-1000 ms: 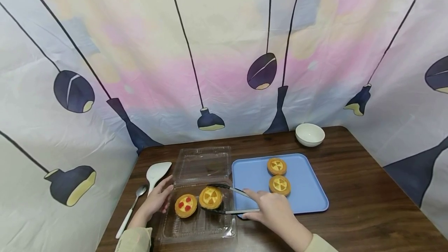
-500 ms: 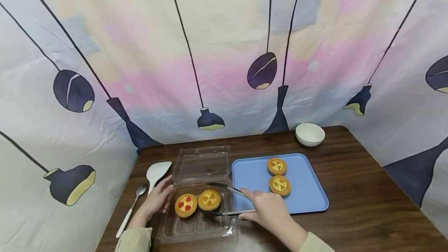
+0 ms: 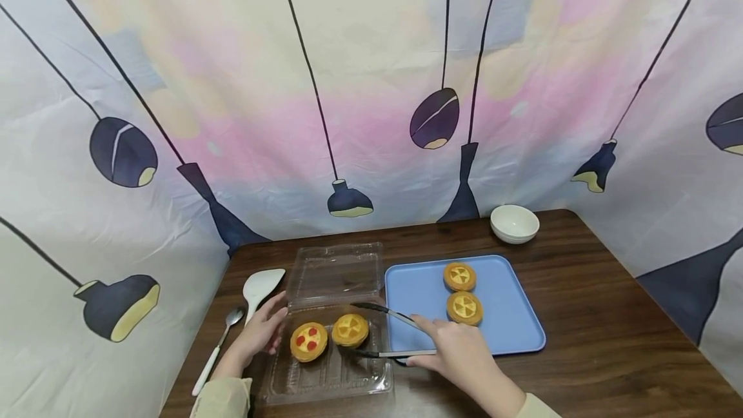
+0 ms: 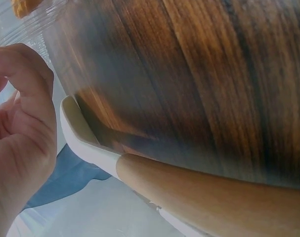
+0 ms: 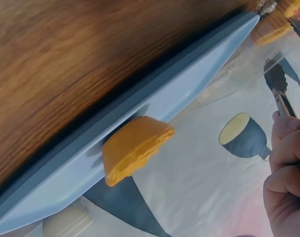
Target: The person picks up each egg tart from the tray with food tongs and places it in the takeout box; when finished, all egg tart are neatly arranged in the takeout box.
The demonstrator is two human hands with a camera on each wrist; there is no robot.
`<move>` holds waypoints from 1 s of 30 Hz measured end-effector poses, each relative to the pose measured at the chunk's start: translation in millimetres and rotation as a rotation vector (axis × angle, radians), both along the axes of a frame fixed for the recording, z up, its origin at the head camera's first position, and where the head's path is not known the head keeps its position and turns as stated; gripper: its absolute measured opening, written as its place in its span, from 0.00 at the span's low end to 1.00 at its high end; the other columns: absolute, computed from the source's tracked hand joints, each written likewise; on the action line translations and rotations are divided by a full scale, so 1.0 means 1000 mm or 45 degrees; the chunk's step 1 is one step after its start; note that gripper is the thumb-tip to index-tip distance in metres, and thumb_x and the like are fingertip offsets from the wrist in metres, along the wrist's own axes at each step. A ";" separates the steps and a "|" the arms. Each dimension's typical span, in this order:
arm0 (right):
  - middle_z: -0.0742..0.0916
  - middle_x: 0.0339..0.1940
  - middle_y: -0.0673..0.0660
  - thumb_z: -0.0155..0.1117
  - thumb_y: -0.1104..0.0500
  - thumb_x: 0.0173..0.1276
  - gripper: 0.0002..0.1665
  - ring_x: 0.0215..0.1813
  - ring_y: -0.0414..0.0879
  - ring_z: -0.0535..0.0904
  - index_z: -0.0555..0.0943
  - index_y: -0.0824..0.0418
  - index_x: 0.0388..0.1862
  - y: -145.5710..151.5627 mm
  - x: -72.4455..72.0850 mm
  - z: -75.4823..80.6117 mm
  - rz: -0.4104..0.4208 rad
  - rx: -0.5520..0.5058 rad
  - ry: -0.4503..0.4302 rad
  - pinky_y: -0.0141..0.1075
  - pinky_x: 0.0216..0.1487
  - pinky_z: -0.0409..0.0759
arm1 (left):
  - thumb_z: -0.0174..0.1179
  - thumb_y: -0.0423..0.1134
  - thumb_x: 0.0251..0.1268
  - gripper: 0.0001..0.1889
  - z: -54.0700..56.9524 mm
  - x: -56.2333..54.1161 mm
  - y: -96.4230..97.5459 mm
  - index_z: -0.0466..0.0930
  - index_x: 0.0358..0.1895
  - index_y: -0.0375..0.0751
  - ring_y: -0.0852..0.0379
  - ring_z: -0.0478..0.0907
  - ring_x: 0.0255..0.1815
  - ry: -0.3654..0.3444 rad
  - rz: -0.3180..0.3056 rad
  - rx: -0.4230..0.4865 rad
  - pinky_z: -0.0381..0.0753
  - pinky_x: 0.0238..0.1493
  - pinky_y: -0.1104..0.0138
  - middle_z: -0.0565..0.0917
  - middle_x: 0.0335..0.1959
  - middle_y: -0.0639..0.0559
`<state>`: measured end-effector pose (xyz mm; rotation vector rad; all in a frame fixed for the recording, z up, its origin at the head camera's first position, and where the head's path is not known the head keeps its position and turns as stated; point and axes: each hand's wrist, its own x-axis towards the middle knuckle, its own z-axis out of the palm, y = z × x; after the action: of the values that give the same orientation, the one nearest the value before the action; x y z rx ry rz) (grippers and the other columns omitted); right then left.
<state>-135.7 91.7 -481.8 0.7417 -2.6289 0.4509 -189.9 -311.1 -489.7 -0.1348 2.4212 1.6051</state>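
Note:
My right hand (image 3: 458,347) grips a pair of tongs (image 3: 406,353) with black tips. Their arms stand apart, reaching over the clear plastic container (image 3: 325,395) on both sides of an egg tart with yellow triangles (image 3: 351,329). Beside it in the container sits a tart with red dots (image 3: 309,342). At the container's left edge is my left hand (image 3: 262,331), its fingers loosely bent. The left wrist view shows that hand (image 4: 21,113) near the container's clear rim with nothing visible in its grasp.
A blue tray (image 3: 513,315) on the right bears two yellow-patterned tarts (image 3: 464,308). At the back right stands a white bowl (image 3: 514,223). A white rice paddle (image 3: 261,284) and a spoon (image 3: 217,353) lie on the left. The container's lid (image 3: 336,269) lies folded back.
The tongs and right hand shift slightly left, then back right. The yellow-triangle tart shifts a little left and back with them. The left hand stays put.

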 end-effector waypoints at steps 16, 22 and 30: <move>0.86 0.26 0.47 0.63 0.22 0.46 0.45 0.15 0.33 0.60 0.83 0.48 0.56 0.015 0.000 0.013 -0.075 -0.051 -0.122 0.30 0.11 0.59 | 0.45 0.43 0.78 0.27 0.000 -0.002 0.001 0.51 0.75 0.45 0.56 0.66 0.15 -0.010 0.024 -0.009 0.74 0.17 0.64 0.68 0.21 0.48; 0.86 0.26 0.47 0.62 0.21 0.45 0.45 0.14 0.33 0.61 0.84 0.46 0.55 0.026 -0.001 0.019 -0.159 -0.099 -0.129 0.30 0.12 0.60 | 0.45 0.42 0.78 0.27 -0.001 -0.002 0.001 0.51 0.75 0.44 0.56 0.66 0.15 -0.004 0.017 -0.009 0.73 0.16 0.65 0.69 0.21 0.48; 0.84 0.22 0.49 0.68 0.25 0.44 0.43 0.16 0.36 0.64 0.84 0.47 0.56 0.046 -0.003 0.023 -0.291 -0.132 -0.198 0.32 0.13 0.62 | 0.45 0.42 0.78 0.27 -0.002 0.000 0.001 0.51 0.75 0.45 0.56 0.66 0.15 -0.008 0.028 -0.017 0.74 0.17 0.65 0.69 0.21 0.48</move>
<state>-138.6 137.6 -458.7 0.3808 -2.7659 0.5939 -190.2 -309.7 -491.9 -0.1693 2.4342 1.5955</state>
